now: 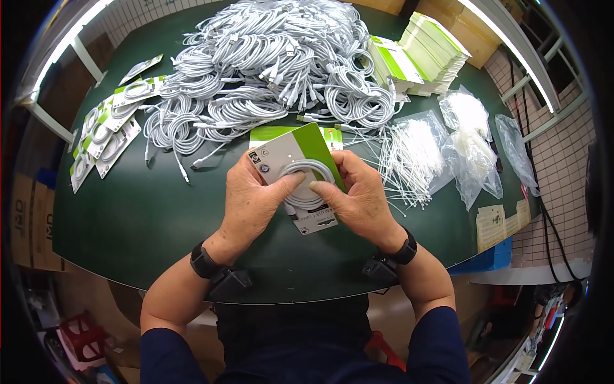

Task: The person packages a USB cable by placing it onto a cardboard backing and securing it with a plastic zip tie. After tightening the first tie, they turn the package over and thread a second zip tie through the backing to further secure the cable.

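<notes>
Over the near middle of the table, my left hand (246,201) and my right hand (363,201) grip a white-and-green packaging card (276,153) by its two sides. Against its face lies a coiled white cable (314,164), pressed down by both thumbs. The fingers of each hand are mostly hidden behind the card. A dark connector end shows at the lower left of the coil. Just beyond the held card, more green-and-white card (265,133) lies flat on the table, partly covered from view.
A big heap of coiled white cables (256,57) fills the table's far middle. Carded cables (102,134) lie at left. Stacked cards (435,54) stand at far right. White cable ties (409,160) and clear plastic bags (470,141) lie at right on the green table (160,230).
</notes>
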A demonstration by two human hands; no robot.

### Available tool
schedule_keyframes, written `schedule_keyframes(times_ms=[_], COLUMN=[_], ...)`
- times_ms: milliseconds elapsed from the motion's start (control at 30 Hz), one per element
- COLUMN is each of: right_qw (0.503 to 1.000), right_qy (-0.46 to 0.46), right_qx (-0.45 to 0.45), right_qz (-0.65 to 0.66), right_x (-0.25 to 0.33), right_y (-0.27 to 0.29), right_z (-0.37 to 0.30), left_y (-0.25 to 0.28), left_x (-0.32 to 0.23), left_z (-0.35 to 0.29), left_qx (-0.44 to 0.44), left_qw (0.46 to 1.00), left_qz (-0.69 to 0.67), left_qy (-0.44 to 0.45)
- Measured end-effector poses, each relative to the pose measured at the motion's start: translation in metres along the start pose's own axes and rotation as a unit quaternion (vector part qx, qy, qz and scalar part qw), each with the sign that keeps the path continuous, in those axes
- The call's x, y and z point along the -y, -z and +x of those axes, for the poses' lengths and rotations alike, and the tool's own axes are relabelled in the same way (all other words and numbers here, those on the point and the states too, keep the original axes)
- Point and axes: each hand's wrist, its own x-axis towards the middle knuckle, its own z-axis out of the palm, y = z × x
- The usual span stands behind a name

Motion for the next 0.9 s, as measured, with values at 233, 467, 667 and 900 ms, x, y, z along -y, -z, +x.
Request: schedule_keyframes(times_ms=[233,467,667,900], right_qw=[0.998,1.0,0.987,0.885], right_qy=[0.02,0.001,-0.01,-0.087], right_qx=[-0.023,-0.01,-0.072,-0.088], right_qz=[0.059,0.006,-0.144,-0.448], right_x=[-0.005,0.0,-0.003,-0.062], right_y=[-0.007,0.009,0.077,0.114], right_z=[0.001,0.004,0.023,0.028], left_y=[0.002,0.016,0.025,0.022], left_x=[-0.005,-0.014,-0.019,-0.017], left_z=[0.0,0.005,0.01,0.008], left_qx=[0.017,0.047,0.069,0.048], left_qw=[1.0,0.996,0.996,0.997], left_qz=[-0.009,0.051,0.008,-0.058], left_qy=[0.014,0.053,0.053,0.018])
